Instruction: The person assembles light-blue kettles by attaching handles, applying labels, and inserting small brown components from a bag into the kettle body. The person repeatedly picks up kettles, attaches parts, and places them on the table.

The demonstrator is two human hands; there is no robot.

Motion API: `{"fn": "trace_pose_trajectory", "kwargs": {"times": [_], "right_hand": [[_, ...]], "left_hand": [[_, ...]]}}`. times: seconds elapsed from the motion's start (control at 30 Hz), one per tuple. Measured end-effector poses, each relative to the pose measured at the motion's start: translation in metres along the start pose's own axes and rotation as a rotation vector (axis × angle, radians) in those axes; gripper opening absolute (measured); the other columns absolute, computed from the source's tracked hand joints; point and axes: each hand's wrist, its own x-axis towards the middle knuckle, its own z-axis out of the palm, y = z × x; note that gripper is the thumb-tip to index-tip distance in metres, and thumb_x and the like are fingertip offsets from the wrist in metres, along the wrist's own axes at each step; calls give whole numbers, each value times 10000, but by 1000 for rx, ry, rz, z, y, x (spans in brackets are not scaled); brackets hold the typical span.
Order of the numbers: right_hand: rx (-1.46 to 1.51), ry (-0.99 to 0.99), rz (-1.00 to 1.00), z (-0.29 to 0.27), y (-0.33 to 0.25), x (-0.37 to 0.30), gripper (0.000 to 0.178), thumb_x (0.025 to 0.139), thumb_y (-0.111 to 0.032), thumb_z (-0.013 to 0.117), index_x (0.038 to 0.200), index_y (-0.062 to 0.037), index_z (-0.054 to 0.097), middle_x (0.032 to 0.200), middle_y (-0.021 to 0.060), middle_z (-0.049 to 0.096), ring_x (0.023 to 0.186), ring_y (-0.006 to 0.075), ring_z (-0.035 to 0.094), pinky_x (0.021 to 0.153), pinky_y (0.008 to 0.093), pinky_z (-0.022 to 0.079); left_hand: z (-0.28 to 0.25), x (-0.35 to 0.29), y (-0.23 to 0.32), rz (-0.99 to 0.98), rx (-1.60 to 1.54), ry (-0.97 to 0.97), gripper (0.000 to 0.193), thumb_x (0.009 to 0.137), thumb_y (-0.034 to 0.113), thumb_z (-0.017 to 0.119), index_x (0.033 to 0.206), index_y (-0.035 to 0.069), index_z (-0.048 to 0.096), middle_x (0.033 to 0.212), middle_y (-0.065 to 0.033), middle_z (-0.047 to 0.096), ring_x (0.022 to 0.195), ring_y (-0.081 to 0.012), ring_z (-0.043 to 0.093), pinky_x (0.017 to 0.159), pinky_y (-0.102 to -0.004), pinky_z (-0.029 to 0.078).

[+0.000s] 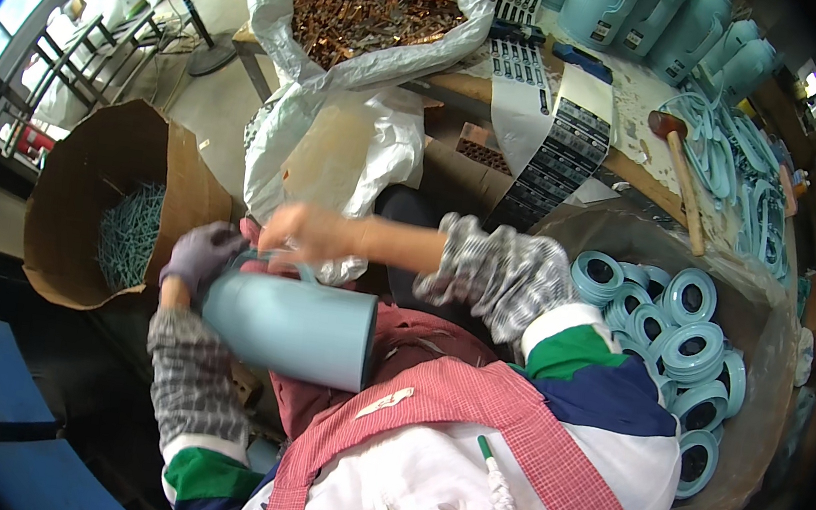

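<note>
A light blue plastic jug (304,329) lies on its side across my lap, its wide flat end to the right. My left hand (199,253), in a greyish purple glove, is wrapped around the jug's left end. Above the jug's upper side, close to its handle, my bare right hand (304,238) is closed with curled fingers. It is partly blurred, and whatever it may hold cannot be made out. A small pink piece shows between the two hands; its kind is unclear.
At left stands a cardboard drum (180,179) with thin blue-green strips inside. A white sack (463,35) of brown scraps is ahead. On the bench (635,120) are upright jugs (597,10), a mallet (684,176) and label sheets (567,137). Light blue rings (694,350) fill a lined container at right.
</note>
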Motion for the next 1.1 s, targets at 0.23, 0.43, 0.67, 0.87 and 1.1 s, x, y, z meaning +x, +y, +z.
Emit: {"fn": "trace_pose_trajectory", "kwargs": {"times": [0.23, 0.43, 0.67, 0.87, 1.1], "right_hand": [[-1275, 214, 623, -237, 105, -22, 169, 781, -78, 558, 897, -80, 681, 979, 70, 634, 852, 257, 585, 838, 341, 488], [-1295, 52, 636, -259, 151, -25, 144, 765, -107, 559, 844, -78, 675, 843, 100, 641, 862, 278, 622, 707, 379, 531], [-1347, 343, 570, -268, 140, -1, 125, 847, -170, 488, 847, -73, 565, 696, 114, 649, 594, 244, 614, 508, 381, 517], [-1336, 7, -66, -149, 69, -14, 133, 865, -148, 490, 929, -35, 514, 490, 8, 479, 370, 136, 500, 302, 277, 408], [-513, -105, 14, -43, -8, -53, 122, 785, -85, 515, 895, -104, 562, 748, 69, 563, 677, 256, 623, 575, 330, 512]], "left_hand": [[117, -125, -68, -186, -974, -202, 337, 789, 144, 692, 1075, -13, 606, 941, -36, 644, 841, -106, 576, 762, -248, 463], [113, -142, -59, -284, -1154, 171, 187, 766, 11, 642, 951, -6, 623, 850, -29, 640, 769, -105, 583, 716, -245, 471], [63, -62, 37, 12, -647, 18, 232, 822, 129, 615, 998, -22, 616, 860, -47, 661, 770, -97, 592, 690, -233, 467], [87, -18, 83, 145, -1101, -132, 385, 933, 282, 495, 1148, -31, 555, 1015, -87, 629, 892, -137, 584, 781, -240, 456], [112, -25, 78, 256, -1115, 315, 156, 828, 80, 620, 936, -32, 621, 825, -65, 637, 770, -106, 567, 677, -246, 452]]}}
